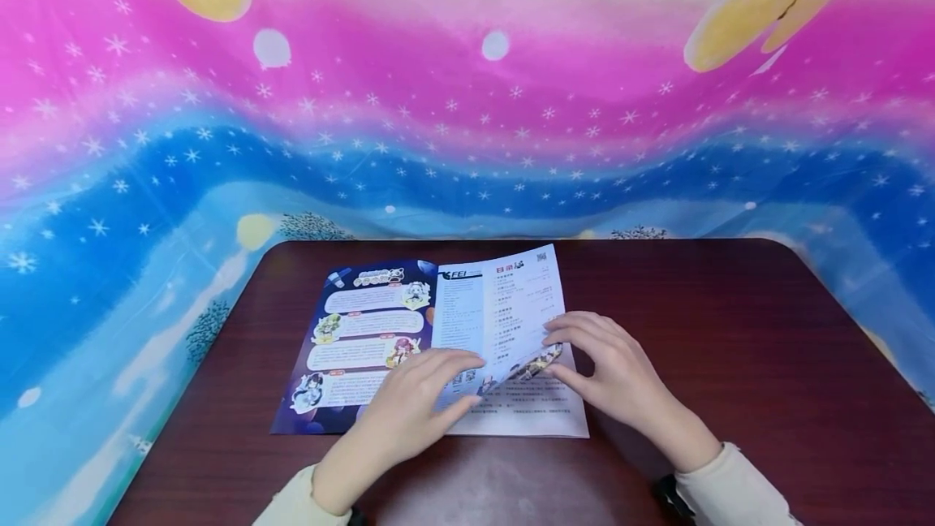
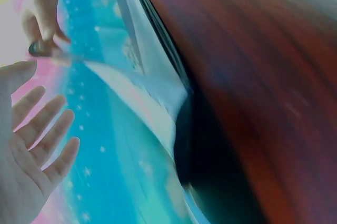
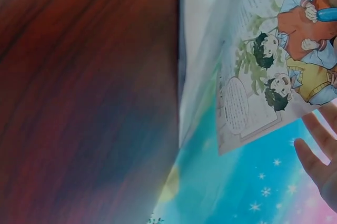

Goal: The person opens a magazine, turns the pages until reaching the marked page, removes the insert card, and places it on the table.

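Observation:
An open magazine [image 1: 511,427] lies on the table, its left page [image 1: 343,347] dark blue with cartoon figures. One right-hand page [image 1: 522,299] is raised off the sheets below, its lower corner curling over. My right hand [image 1: 613,364] pinches that page near its lower outer corner. Over the lower middle of the magazine is my left hand [image 1: 409,396], its thumb spread from its fingers. The left wrist view shows the left hand [image 2: 37,150] with loosely extended fingers and nothing held. In the right wrist view, the raised page [image 3: 263,76] shows an illustration of children.
The dark reddish-brown table [image 1: 730,331] has rounded far corners. Behind and beside it hangs a pink and blue cloth [image 1: 438,120] printed with snowflakes. Pale sleeves [image 1: 738,485] cover both forearms, with a dark band [image 1: 672,497] at the right wrist.

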### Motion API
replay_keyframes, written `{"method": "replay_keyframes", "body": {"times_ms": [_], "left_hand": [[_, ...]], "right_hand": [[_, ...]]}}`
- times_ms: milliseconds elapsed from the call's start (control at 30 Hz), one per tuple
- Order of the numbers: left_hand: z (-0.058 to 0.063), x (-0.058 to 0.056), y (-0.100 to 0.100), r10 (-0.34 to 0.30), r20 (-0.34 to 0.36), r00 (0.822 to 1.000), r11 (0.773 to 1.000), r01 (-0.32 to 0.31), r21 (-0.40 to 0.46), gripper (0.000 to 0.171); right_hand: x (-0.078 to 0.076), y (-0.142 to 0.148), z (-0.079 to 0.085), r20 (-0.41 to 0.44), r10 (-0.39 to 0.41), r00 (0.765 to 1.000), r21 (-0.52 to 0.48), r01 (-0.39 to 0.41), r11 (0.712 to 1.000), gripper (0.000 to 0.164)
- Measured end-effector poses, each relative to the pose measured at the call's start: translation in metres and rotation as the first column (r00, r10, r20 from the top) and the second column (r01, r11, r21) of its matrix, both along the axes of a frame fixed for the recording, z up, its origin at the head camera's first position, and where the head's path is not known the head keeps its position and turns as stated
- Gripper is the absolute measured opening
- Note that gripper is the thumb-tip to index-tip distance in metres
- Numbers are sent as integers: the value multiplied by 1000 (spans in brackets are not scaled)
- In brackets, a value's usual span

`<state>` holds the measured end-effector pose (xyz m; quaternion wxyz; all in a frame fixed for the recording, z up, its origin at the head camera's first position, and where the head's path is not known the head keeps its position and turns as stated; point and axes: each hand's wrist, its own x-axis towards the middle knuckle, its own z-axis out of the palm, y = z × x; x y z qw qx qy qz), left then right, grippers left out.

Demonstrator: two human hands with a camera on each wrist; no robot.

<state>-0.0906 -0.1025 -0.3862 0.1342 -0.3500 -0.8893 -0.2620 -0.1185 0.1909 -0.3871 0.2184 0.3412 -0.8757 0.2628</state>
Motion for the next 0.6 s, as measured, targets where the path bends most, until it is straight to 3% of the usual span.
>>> {"method": "replay_keyframes", "body": {"times_ms": [133, 300, 600], "left_hand": [[4, -2, 17, -57, -19, 998, 998, 58, 26, 44], [6, -6, 31, -102, -77, 992, 990, 109, 86, 44], [10, -7, 39, -101, -151, 983, 985, 120, 123, 36]], "right_hand": [[0, -5, 5, -15, 9, 1000, -8, -10, 1000, 46], [1, -10, 12, -24, 23, 999, -15, -24, 1000, 42], [2, -17, 19, -53, 45, 998, -48, -48, 998, 38]]}}
